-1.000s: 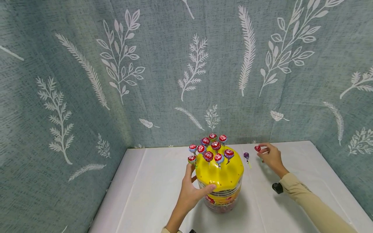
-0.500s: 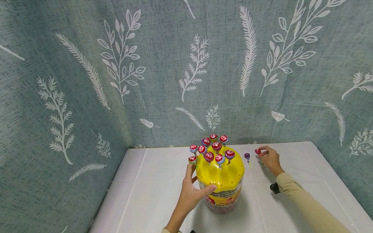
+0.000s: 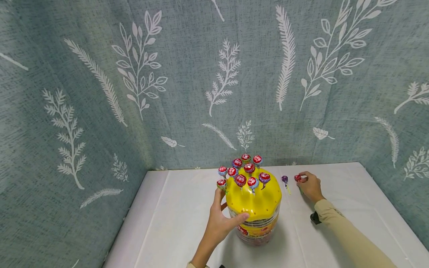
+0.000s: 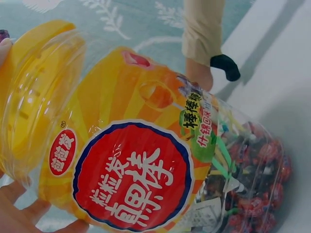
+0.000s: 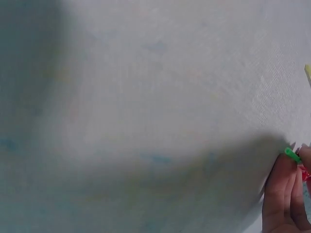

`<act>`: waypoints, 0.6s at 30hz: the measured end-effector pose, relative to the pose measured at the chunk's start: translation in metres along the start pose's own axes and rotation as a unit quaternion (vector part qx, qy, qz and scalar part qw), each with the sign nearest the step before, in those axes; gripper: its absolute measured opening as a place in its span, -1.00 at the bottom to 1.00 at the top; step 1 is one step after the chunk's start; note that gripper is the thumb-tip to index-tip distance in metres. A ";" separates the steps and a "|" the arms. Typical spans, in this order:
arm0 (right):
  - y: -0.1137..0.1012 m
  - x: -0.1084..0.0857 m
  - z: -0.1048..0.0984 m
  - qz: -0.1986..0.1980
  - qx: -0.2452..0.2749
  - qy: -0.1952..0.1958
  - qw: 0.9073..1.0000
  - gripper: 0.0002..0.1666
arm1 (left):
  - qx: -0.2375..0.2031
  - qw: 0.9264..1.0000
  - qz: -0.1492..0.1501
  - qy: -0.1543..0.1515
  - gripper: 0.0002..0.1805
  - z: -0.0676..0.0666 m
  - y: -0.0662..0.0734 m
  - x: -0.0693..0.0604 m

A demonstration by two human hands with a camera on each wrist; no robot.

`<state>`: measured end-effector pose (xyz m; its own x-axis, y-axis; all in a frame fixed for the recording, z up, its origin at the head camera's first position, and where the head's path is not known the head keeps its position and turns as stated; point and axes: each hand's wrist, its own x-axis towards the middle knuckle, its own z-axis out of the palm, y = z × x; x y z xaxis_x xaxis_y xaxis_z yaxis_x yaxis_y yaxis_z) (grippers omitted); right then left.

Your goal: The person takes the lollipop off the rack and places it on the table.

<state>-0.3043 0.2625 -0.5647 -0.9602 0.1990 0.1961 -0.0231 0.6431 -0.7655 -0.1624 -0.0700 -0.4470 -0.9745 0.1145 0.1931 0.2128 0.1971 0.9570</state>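
A clear plastic candy jar (image 4: 63, 184) with a yellow lid (image 3: 253, 203) stands upright on the white table. Several wrapped lollipops (image 3: 249, 168) stick up from the lid, and more lie in the jar's bottom, as the left wrist view shows. My left hand (image 3: 218, 223) grips the jar at its upper left, thumb at the lid's front edge. My right hand (image 3: 311, 187) pinches a red-wrapped lollipop (image 3: 297, 178) close to the table; its green stick (image 5: 292, 155) shows in the right wrist view. Just left of that hand lies a purple lollipop (image 3: 285, 179) with a yellowish stick.
The white table (image 3: 177, 212) meets a green-grey curtain (image 3: 187, 93) with white leaf prints at the back and sides. A dark camera (image 3: 315, 218) is worn at my right wrist.
My right hand has sunk a little toward the table with the red lollipop. The left hand and the jar stay where they were.
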 end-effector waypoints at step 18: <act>-0.010 -0.005 -0.019 0.007 -0.025 -0.016 1.000 -0.56 | -0.005 1.000 0.000 -0.005 -0.12 0.000 0.000 0.000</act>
<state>-0.2940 0.2691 -0.5469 -0.9686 0.1854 0.1654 0.0038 0.6766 -0.7364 -0.1623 -0.0700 -0.4471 -0.9735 0.1251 0.1912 0.2125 0.1877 0.9590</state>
